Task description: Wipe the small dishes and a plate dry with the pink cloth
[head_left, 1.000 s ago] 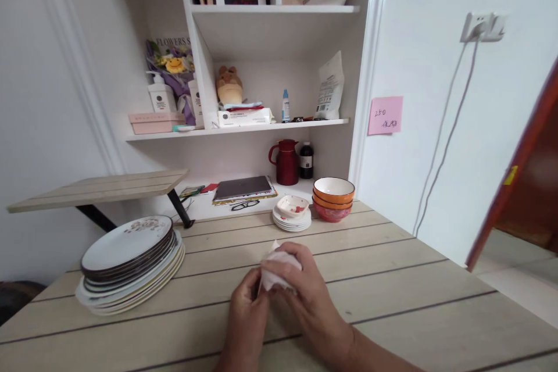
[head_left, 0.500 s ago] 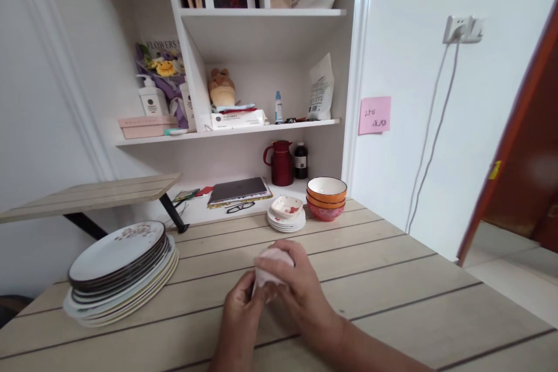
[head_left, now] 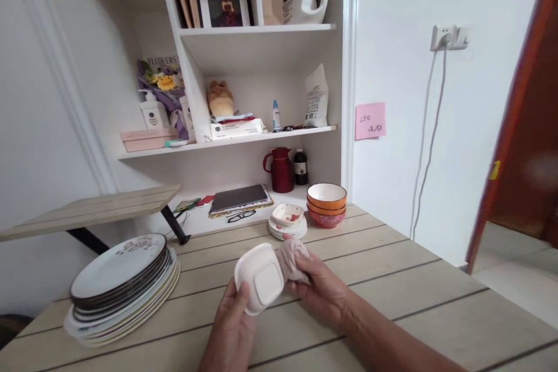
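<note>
A small white square dish (head_left: 260, 280) is tilted up above the table, its underside facing me. My left hand (head_left: 235, 311) is closed on its lower left edge, thumb on the outside. Bunched in my right hand (head_left: 320, 285) is a pale pinkish cloth (head_left: 293, 261), held right beside the dish's right rim. Just beyond the hands, a patterned square dish (head_left: 288, 214) rests on a stack of small white plates (head_left: 288, 229). To their right stand stacked bowls (head_left: 326, 204), orange ones over a red one.
At the left, a tall stack of large plates (head_left: 122, 279) sits near a raised wooden shelf (head_left: 100, 207) on black legs. Behind the table are a closed laptop (head_left: 239, 197), glasses (head_left: 242, 216), a red jug (head_left: 280, 170) and a dark bottle (head_left: 300, 167).
The cloth and my right hand have come off the dish to the right. The dish, mostly covered before, now shows its underside in my left hand. The view has tilted slightly.
</note>
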Motion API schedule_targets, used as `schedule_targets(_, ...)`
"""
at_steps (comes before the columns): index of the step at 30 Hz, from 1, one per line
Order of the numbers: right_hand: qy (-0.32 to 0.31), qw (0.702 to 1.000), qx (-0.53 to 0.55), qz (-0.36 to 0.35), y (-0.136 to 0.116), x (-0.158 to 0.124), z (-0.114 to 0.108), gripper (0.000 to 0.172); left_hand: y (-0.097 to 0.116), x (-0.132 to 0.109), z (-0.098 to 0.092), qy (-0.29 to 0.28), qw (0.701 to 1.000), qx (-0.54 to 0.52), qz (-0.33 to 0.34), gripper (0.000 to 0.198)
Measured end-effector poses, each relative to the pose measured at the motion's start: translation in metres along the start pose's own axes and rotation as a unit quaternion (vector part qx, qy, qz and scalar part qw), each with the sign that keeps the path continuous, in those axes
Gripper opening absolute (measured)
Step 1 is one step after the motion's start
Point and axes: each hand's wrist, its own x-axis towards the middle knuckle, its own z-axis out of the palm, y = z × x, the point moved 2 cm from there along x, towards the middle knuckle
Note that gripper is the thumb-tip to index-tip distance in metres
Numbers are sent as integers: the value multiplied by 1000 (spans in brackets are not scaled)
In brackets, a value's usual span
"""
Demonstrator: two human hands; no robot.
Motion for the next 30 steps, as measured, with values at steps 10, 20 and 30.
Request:
schedule_targets(10, -133, 982, 17, 131, 6, -10, 10, 62, 14, -1, -3, -36, 999, -28, 3, 45)
schedule_targets(20, -92, 966, -241, -6, -20, -13, 14, 33, 31, 6, -22, -57, 959, 276, 40, 41)
schedule_targets(30, -135, 846, -509, -82, -50, -26, 23, 27, 23, 11, -36, -47, 738, 604, 298, 52)
